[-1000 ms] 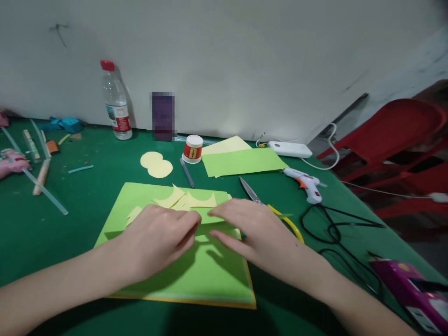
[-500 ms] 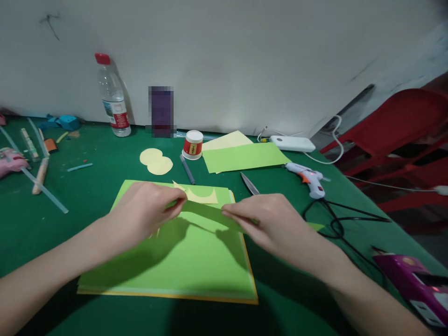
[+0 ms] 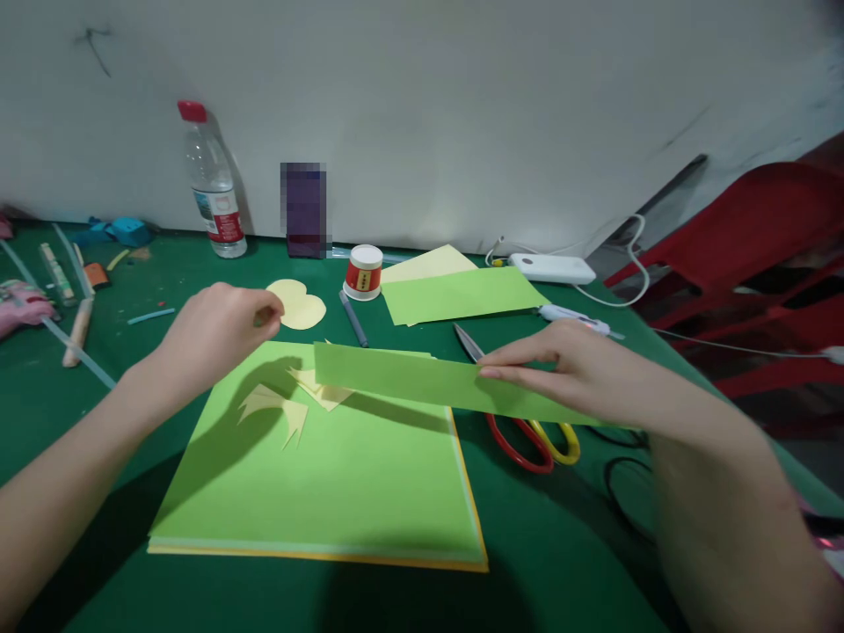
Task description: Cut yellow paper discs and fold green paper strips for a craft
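My right hand (image 3: 560, 369) pinches a long green paper strip (image 3: 396, 380) between thumb and fingers. The strip slants over the top right of a stack of green paper sheets (image 3: 316, 492); its left end hangs free. Curled closed, my left hand (image 3: 221, 338) hovers over the stack's upper left, with nothing visible in its fingers. Its fingertips overlap the edge of the pale yellow paper circles (image 3: 301, 309). Several yellow paper scraps (image 3: 280, 411) with pointed ends lie on the stack. Scissors (image 3: 520, 444) with red and yellow handles lie right of it, partly covered by the strip.
Behind are a pen (image 3: 354, 318), a small red-and-white tub (image 3: 364, 272), green paper (image 3: 462, 296) and a water bottle (image 3: 217, 189). A white glue gun (image 3: 573, 318) is partly hidden by my right hand. A pink glue gun (image 3: 23, 306) lies at far left.
My left hand has let go of the strip and moved up and left. My right hand has moved right and up with the strip, uncovering the scissors' handles and the yellow scraps.
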`<state>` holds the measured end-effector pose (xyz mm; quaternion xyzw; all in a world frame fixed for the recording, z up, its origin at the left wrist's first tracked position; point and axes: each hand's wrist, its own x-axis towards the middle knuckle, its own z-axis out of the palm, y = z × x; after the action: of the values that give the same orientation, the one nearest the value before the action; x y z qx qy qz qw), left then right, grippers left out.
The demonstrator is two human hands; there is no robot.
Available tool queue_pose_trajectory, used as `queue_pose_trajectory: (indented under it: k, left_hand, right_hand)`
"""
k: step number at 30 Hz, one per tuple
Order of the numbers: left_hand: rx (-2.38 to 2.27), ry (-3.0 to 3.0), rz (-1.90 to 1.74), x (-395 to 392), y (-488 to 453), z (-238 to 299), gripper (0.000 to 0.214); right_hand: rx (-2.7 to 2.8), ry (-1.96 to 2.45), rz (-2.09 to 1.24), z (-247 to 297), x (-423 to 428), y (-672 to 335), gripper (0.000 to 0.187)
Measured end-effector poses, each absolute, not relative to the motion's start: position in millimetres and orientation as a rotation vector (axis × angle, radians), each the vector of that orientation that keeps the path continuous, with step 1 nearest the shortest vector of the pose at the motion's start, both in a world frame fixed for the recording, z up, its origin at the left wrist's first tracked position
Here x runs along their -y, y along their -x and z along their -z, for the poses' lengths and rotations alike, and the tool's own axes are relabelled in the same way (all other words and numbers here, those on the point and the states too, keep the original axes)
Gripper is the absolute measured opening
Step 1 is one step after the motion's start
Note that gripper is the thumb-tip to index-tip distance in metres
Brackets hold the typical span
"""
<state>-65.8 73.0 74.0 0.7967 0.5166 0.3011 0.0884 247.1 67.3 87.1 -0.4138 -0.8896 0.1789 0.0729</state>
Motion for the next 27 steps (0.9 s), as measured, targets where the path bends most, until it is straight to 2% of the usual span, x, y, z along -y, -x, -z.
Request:
queue_pose_trajectory:
  k: [4, 8, 12, 18, 27]
  left_hand:
    - [-1.558, -2.515, -0.716, -56, 41, -68, 0.029]
    - [-1.164, -2.678, -0.659, -33, 11, -52, 0.024]
    - [-1.032, -2.696, -0.655, -21, 2, -39, 0.022]
    - [-1.106, -2.724, -0.598, -23, 6, -36, 0.020]
    - [-1.427, -2.398, -0.624, -63, 41, -67, 0.016]
  right_hand:
    - [2.683, 1.184, -0.498, -80, -59, -227, 0.028]
    - [2.667, 1.135, -0.502, -71, -44, -204, 0.027]
    - [2.654, 1.102, -0.502, -63, -32, -191, 0.025]
    - [2.674, 1.109, -0.425, -57, -27, -187, 0.029]
    - [2.668, 1.211, -0.345, -82, -51, -226, 0.028]
